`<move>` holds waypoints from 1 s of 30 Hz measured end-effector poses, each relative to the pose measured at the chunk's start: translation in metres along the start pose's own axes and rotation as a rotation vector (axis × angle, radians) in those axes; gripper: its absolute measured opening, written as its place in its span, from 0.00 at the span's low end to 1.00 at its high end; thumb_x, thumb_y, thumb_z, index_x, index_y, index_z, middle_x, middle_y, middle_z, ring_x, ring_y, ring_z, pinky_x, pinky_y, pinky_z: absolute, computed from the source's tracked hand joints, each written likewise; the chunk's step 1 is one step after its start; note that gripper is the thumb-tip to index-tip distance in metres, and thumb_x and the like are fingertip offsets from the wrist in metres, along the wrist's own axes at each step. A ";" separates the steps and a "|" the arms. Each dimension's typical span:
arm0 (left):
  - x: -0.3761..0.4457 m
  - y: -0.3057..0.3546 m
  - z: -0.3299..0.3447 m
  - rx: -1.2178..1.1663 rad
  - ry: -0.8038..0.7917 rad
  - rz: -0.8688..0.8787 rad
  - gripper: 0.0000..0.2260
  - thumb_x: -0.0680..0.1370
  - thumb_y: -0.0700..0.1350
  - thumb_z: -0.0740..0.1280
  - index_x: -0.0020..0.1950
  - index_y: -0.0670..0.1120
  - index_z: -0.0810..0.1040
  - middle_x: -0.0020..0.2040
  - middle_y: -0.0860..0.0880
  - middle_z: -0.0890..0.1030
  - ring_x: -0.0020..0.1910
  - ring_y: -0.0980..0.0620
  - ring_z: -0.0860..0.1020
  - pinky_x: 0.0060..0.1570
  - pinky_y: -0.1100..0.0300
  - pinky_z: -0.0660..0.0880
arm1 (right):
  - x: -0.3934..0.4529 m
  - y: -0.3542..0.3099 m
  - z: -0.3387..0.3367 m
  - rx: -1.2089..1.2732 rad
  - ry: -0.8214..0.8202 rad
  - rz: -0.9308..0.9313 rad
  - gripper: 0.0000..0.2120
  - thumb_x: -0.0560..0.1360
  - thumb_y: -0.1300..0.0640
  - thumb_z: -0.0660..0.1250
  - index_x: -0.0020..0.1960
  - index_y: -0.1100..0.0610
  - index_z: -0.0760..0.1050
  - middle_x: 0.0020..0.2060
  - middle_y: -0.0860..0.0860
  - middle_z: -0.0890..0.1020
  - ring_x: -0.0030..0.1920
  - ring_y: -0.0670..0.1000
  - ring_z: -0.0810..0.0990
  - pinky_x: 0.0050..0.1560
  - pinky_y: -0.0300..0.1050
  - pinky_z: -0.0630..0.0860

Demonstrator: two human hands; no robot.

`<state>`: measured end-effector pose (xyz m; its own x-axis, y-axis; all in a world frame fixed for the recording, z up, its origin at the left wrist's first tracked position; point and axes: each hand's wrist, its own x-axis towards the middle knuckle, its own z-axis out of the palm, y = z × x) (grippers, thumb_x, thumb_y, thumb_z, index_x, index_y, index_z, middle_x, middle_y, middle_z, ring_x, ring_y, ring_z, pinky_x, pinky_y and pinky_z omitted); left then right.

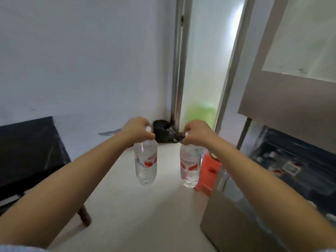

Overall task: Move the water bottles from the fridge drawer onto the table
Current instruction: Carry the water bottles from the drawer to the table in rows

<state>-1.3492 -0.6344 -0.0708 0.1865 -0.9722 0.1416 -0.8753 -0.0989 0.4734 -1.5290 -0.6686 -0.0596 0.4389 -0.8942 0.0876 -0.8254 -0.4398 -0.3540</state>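
Both forearms reach forward: left hand (138, 130) and right hand (195, 132) each pinch a water bottle's neck, left bottle (145, 162) and right bottle (190, 166) hanging over the floor. Full, probably heavy and slippery; the black table (27, 151) waits leftward.

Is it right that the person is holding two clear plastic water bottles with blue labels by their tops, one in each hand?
Not quite. The head view shows red and white labels, not blue. The rest holds: the left hand grips one clear plastic water bottle by its top, and the right hand grips the other clear plastic water bottle the same way, both hanging above the pale floor.
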 end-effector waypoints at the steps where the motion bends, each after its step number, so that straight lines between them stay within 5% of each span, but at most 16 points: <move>1: -0.010 -0.026 -0.013 0.017 0.015 -0.050 0.08 0.70 0.43 0.69 0.48 0.43 0.80 0.43 0.48 0.76 0.42 0.51 0.72 0.33 0.64 0.67 | 0.008 -0.021 0.011 0.001 -0.042 -0.051 0.10 0.67 0.64 0.69 0.47 0.62 0.81 0.41 0.55 0.79 0.46 0.54 0.77 0.31 0.38 0.68; 6: -0.066 -0.153 -0.079 0.088 0.087 -0.236 0.09 0.71 0.44 0.69 0.49 0.43 0.79 0.45 0.51 0.74 0.45 0.53 0.72 0.42 0.62 0.67 | 0.047 -0.141 0.073 0.056 -0.230 -0.214 0.08 0.68 0.63 0.70 0.47 0.62 0.79 0.38 0.51 0.76 0.37 0.49 0.75 0.31 0.35 0.69; 10: -0.098 -0.249 -0.133 0.113 0.097 -0.369 0.05 0.71 0.43 0.70 0.43 0.47 0.76 0.41 0.54 0.73 0.43 0.55 0.73 0.41 0.64 0.70 | 0.082 -0.244 0.123 0.126 -0.338 -0.298 0.09 0.69 0.65 0.68 0.49 0.63 0.80 0.35 0.50 0.77 0.34 0.48 0.76 0.36 0.40 0.77; 12: -0.106 -0.292 -0.160 0.130 0.106 -0.422 0.04 0.70 0.43 0.70 0.42 0.48 0.76 0.41 0.53 0.73 0.42 0.55 0.73 0.39 0.66 0.70 | 0.096 -0.296 0.144 0.177 -0.383 -0.323 0.10 0.68 0.67 0.67 0.49 0.64 0.80 0.31 0.49 0.75 0.31 0.47 0.74 0.30 0.37 0.74; 17: -0.110 -0.390 -0.215 0.179 0.114 -0.503 0.04 0.70 0.42 0.71 0.42 0.46 0.78 0.42 0.51 0.75 0.44 0.54 0.74 0.40 0.63 0.72 | 0.132 -0.409 0.193 0.243 -0.443 -0.382 0.09 0.70 0.66 0.68 0.50 0.66 0.80 0.43 0.55 0.77 0.44 0.53 0.77 0.43 0.41 0.77; 26: -0.058 -0.551 -0.281 0.192 0.009 -0.641 0.10 0.71 0.39 0.71 0.53 0.44 0.80 0.48 0.51 0.74 0.46 0.54 0.74 0.44 0.65 0.73 | 0.245 -0.553 0.269 0.056 -0.448 -0.579 0.09 0.71 0.63 0.69 0.51 0.62 0.80 0.52 0.57 0.81 0.43 0.50 0.77 0.43 0.38 0.76; 30: -0.015 -0.615 -0.300 0.184 -0.019 -0.685 0.07 0.71 0.37 0.71 0.48 0.45 0.78 0.47 0.50 0.74 0.45 0.53 0.76 0.35 0.70 0.73 | 0.317 -0.600 0.292 0.030 -0.473 -0.652 0.05 0.71 0.63 0.69 0.46 0.61 0.80 0.46 0.55 0.79 0.43 0.51 0.78 0.37 0.37 0.77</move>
<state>-0.6797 -0.4952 -0.1029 0.7160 -0.6816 -0.1512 -0.6253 -0.7224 0.2954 -0.7911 -0.6640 -0.0919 0.9386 -0.3251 -0.1157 -0.3438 -0.8528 -0.3932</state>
